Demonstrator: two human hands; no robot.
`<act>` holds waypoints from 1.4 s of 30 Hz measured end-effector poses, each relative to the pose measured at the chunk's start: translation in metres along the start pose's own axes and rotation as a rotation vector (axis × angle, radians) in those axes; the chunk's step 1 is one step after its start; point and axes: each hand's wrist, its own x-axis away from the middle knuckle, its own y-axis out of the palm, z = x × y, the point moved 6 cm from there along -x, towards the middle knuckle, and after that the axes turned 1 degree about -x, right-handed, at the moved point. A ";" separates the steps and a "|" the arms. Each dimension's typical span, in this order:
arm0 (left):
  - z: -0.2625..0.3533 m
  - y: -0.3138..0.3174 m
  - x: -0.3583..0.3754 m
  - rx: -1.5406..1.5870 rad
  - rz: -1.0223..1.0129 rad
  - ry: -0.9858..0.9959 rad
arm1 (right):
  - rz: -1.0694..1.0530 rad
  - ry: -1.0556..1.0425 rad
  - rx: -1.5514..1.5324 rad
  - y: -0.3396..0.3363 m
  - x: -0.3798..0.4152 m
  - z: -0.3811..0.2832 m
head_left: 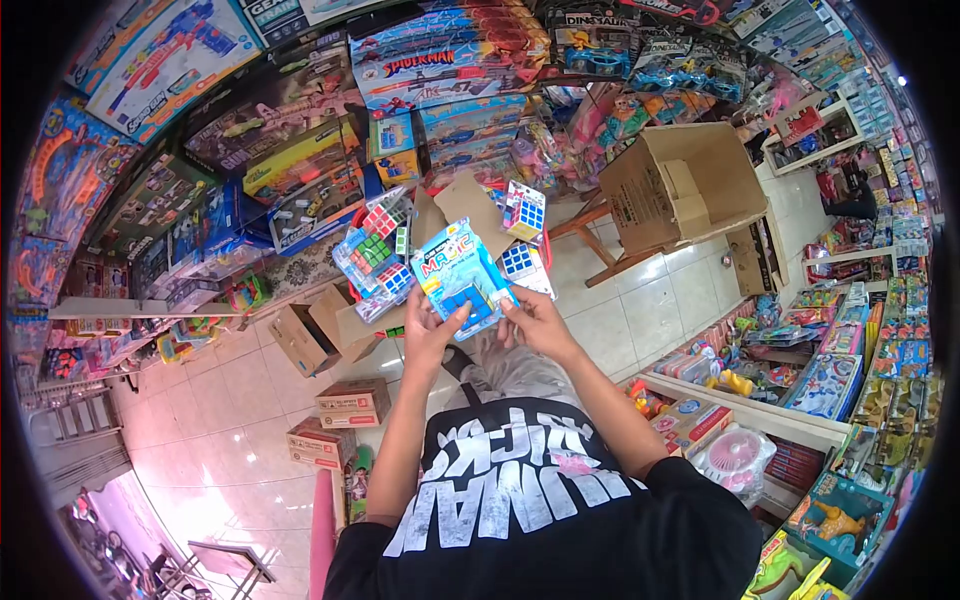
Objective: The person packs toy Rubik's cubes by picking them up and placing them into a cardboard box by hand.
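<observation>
A light blue package marked "MAGIC" is held upright between both hands, with a dark blue cube showing at its lower part. My left hand grips its lower left corner, thumb across the front. At the lower right edge, my right hand has its fingers closed on the same package. Behind and left of it lie packaged colored puzzle cubes. To the right are a boxed cube with a blue face and another packaged cube. A brown cardboard flap rises behind the package.
A large open cardboard box rests on a wooden stool at the right. Another open carton and two small boxes are on the tiled floor at the left. Shelves of packaged toys surround me; a pink fan sits at the lower right.
</observation>
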 end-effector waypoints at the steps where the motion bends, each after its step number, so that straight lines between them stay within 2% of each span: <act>1: 0.002 0.001 -0.004 -0.052 -0.025 -0.016 | -0.058 -0.026 0.143 -0.006 -0.002 -0.019; 2: 0.004 0.005 -0.008 -0.104 -0.049 -0.033 | -0.063 -0.020 0.139 -0.022 -0.012 -0.019; 4: 0.012 0.009 -0.011 -0.175 -0.005 -0.006 | 0.165 -0.088 0.356 -0.063 -0.035 -0.019; 5: 0.015 0.010 -0.014 -0.187 0.018 -0.009 | 0.164 -0.093 0.350 -0.072 -0.049 -0.021; 7: 0.018 0.009 -0.019 -0.207 0.031 0.023 | 0.579 -0.460 0.931 -0.094 -0.059 -0.056; 10: 0.013 0.009 -0.030 -0.271 0.037 -0.009 | 0.529 -0.441 0.976 -0.107 -0.089 -0.044; 11: 0.011 0.010 -0.032 -0.266 0.021 -0.071 | 0.477 -0.318 1.037 -0.112 -0.098 -0.034; 12: 0.011 0.012 -0.036 -0.271 0.015 -0.067 | 0.484 -0.322 1.032 -0.117 -0.101 -0.036; 14: 0.006 0.013 -0.040 -0.246 0.001 -0.104 | 0.322 -0.284 0.959 -0.120 -0.107 -0.035; 16: 0.004 0.013 -0.041 -0.284 -0.011 -0.082 | 0.342 -0.294 0.959 -0.120 -0.094 -0.049; 18: 0.007 0.019 -0.041 -0.268 0.001 -0.071 | 0.466 -0.344 0.829 -0.127 -0.076 -0.065; 19: 0.008 0.022 -0.040 -0.267 -0.011 -0.070 | 0.445 -0.373 0.679 -0.130 -0.072 -0.065; 20: 0.009 0.023 -0.038 -0.260 0.007 -0.056 | 0.459 -0.374 0.680 -0.132 -0.062 -0.065; 22: 0.007 0.024 -0.035 -0.251 0.012 -0.045 | 0.210 -0.054 -0.252 -0.106 -0.034 -0.072; 24: -0.003 0.026 -0.034 -0.235 -0.013 -0.057 | 0.214 -0.107 -0.217 -0.099 -0.015 -0.062; 26: -0.018 0.033 -0.031 -0.282 -0.049 -0.030 | 0.173 -0.360 0.039 -0.083 0.007 -0.062; 28: -0.030 0.046 -0.027 -0.370 -0.136 0.025 | 0.190 -0.345 0.013 -0.061 0.033 -0.073; 34: -0.073 0.077 -0.005 -0.421 -0.320 -0.027 | 0.468 -0.295 0.445 -0.059 0.099 -0.072; 36: -0.083 0.085 0.003 -0.379 -0.332 0.017 | 0.508 -0.305 0.413 -0.065 0.113 -0.063; 40: -0.103 0.105 0.013 -0.441 -0.369 0.047 | 0.445 -0.325 0.350 -0.074 0.132 -0.053; 42: -0.107 0.118 0.020 -0.586 -0.337 0.029 | 0.401 -0.344 0.294 -0.083 0.138 -0.051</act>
